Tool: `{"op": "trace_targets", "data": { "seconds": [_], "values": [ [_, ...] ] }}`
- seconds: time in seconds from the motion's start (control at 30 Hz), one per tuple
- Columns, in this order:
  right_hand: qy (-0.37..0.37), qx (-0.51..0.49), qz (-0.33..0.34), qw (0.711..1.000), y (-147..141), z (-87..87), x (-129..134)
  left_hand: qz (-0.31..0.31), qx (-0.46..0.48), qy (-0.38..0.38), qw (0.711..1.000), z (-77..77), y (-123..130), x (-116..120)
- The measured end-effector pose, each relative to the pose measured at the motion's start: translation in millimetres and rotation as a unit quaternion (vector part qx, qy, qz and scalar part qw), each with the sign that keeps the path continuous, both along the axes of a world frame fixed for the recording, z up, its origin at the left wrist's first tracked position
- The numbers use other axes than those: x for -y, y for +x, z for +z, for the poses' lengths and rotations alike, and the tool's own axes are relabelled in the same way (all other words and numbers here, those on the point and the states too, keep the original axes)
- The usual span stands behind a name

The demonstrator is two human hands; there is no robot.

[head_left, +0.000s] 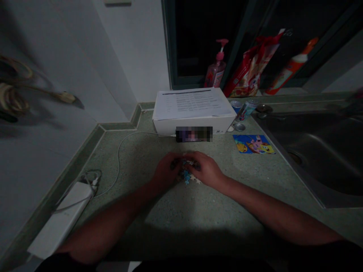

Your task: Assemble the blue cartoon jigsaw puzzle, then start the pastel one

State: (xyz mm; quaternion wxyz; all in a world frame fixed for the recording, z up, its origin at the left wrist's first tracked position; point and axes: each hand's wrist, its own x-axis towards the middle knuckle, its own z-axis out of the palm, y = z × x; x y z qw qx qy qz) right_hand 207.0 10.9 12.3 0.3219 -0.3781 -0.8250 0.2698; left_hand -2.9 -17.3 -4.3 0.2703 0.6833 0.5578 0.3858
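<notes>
Left hand (166,170) and right hand (207,170) cupped, fingers together, curled over small blue-white plastic pieces (186,176). Pieces on green speckled counter (136,215) may be knocked toward steel sink (309,151) at 3 o'clock if grip slips.

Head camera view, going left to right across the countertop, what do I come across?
White power strip → left hand → right hand → cartoon picture card → stainless steel sink
</notes>
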Motion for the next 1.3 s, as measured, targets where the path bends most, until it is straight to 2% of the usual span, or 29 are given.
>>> {"op": "trace_targets", "data": {
  "seconds": [0.27,0.5,0.63,0.77,0.93,1.03,1.13,1.2,1.3],
  "values": [
    [-0.014,0.024,0.000,1.000,-1.2,-7.7,-1.8,-0.018,0.025,0.004,1.000,0.7,-0.9,4.3],
    [-0.035,0.013,-0.049,0.998,2.2,-7.8,-4.1,-0.006,0.025,-0.007,1.000,4.8,0.3,4.0],
    [0.002,0.002,-0.034,0.999,6.1,-5.2,-6.1,-0.001,0.025,0.001,1.000,3.7,0.2,3.0],
    [0.046,0.049,0.000,0.998,9.9,-3.0,-3.1,-0.002,0.026,0.017,1.000,1.9,-0.7,3.6],
    [0.055,0.135,0.041,0.989,13.7,-4.6,10.0,0.003,-0.032,0.027,0.999,13.6,-6.3,3.6],
    [0.053,0.150,0.050,0.986,14.4,-5.2,13.6,-0.070,-0.103,-0.002,0.992,29.1,-11.8,6.9],
    [0.052,0.146,0.054,0.986,13.2,-5.4,12.6,-0.151,-0.198,-0.014,0.968,41.0,-15.7,14.4],
    [0.057,0.145,0.059,0.986,11.7,-6.2,11.3,-0.160,-0.248,-0.016,0.955,42.4,-15.8,19.0],
    [0.071,0.144,0.063,0.985,9.3,-8.7,10.1,-0.169,-0.287,-0.014,0.943,35.9,-12.8,21.0]
  ]
}}
